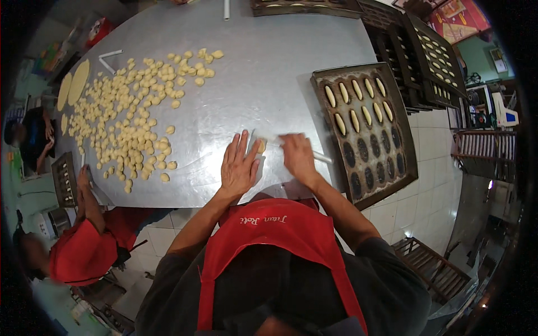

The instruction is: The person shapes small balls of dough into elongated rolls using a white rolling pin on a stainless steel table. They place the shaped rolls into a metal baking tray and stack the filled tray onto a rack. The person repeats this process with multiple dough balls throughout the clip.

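Note:
My left hand lies on the metal table with its fingers stretched out. By its fingertips is a small flattened piece of dough. My right hand, somewhat blurred, is closed on a thin white rolling pin; the pin's left end is smeared near the dough. Many pale dough balls are spread over the left half of the table. At my right, a dark baking tray with oval hollows holds slim dough pieces in its far rows, while the nearer hollows hold none.
Flat dough sheets and a bent white rod lie at the table's far left. Filled trays are stacked at the far right, and another tray sits at the far edge. A co-worker in red stands at left, another person beyond.

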`<state>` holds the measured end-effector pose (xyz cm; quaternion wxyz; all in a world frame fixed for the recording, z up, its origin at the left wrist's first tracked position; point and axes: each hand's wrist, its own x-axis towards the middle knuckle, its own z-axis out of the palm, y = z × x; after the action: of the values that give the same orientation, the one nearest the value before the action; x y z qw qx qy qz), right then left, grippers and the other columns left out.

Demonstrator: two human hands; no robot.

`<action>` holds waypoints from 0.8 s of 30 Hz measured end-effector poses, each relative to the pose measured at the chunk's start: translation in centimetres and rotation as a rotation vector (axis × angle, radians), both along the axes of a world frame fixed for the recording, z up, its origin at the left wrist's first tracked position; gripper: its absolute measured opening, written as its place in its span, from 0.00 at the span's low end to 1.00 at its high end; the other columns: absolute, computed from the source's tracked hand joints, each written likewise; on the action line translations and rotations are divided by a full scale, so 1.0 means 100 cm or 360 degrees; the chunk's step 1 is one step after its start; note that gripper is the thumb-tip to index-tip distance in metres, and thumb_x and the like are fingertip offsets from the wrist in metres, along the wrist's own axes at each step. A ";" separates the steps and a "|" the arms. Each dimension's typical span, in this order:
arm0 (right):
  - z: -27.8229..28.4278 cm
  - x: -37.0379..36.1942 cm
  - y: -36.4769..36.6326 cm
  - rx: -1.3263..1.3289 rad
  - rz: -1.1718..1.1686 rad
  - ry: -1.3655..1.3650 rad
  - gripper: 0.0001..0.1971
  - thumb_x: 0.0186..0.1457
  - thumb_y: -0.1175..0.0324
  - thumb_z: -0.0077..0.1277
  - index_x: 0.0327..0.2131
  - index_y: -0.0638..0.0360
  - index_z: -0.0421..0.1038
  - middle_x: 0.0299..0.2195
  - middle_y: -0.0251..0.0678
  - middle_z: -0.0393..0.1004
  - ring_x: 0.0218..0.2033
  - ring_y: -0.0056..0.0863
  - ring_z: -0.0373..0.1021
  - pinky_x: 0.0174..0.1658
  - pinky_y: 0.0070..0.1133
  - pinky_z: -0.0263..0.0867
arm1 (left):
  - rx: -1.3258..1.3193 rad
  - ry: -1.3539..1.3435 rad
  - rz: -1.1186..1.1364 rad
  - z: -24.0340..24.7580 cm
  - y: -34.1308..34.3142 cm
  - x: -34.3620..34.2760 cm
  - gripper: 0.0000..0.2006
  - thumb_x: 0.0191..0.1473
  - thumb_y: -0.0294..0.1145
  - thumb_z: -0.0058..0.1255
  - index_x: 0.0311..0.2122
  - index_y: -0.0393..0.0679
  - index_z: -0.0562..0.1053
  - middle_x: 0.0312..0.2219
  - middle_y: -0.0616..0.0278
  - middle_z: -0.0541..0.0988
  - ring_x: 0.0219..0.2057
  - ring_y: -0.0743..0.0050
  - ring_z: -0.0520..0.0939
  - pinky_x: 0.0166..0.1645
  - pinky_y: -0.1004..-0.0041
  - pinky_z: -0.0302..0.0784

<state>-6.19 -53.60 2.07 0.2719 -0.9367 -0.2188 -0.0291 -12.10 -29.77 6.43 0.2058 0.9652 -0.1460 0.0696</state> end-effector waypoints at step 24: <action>0.011 -0.001 0.055 -0.0220 0.0152 -0.0253 0.27 0.60 0.70 0.54 0.64 0.62 0.74 0.64 0.43 0.73 0.61 0.47 0.69 0.62 0.41 0.63 | -0.0264 0.0048 -0.0004 -0.027 0.000 0.019 0.29 0.67 0.35 0.55 0.69 0.31 0.68 0.64 0.38 0.72 0.64 0.36 0.75 0.71 0.48 0.68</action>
<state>-6.29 -48.07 3.19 0.1893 -0.9365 -0.2855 -0.0752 -10.16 -29.81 3.74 0.2872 0.9456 -0.1379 0.0667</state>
